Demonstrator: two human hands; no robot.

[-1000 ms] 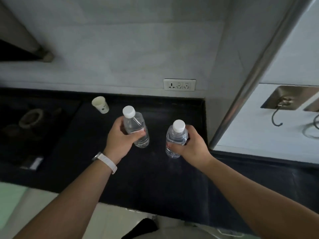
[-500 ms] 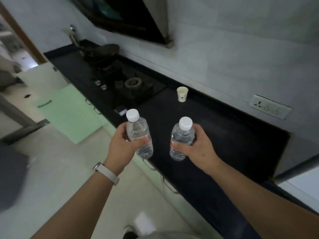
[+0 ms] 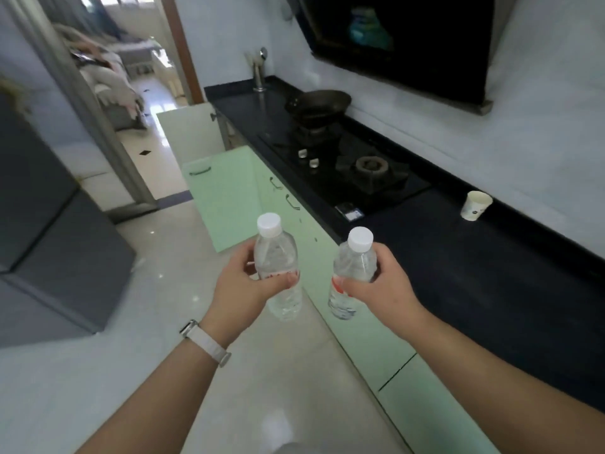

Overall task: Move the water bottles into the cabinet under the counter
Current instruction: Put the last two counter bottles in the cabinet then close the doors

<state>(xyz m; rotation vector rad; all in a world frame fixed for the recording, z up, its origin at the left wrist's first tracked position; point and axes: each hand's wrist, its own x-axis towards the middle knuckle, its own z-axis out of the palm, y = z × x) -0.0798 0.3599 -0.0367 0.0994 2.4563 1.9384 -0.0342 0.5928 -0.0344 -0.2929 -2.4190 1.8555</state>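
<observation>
While the left hand [image 3: 244,283] grips one water bottle [image 3: 278,273] and the right hand [image 3: 381,288] grips the other bottle [image 3: 352,273], both stand near-upright (white caps up) over the floor beside the green cabinets [image 3: 363,326].

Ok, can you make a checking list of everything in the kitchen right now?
Surface: black counter with a gas hob set in.
Job's things: left bottle and right bottle, capped, held up beside the counter; green cabinet door open.
Clutter: paper cup upright near the wall; wok on the hob.
Hands: left hand grips left bottle; right hand grips right bottle.
Cables: nothing seen.
Surroundings: range hood, faucet, pale floor.
</observation>
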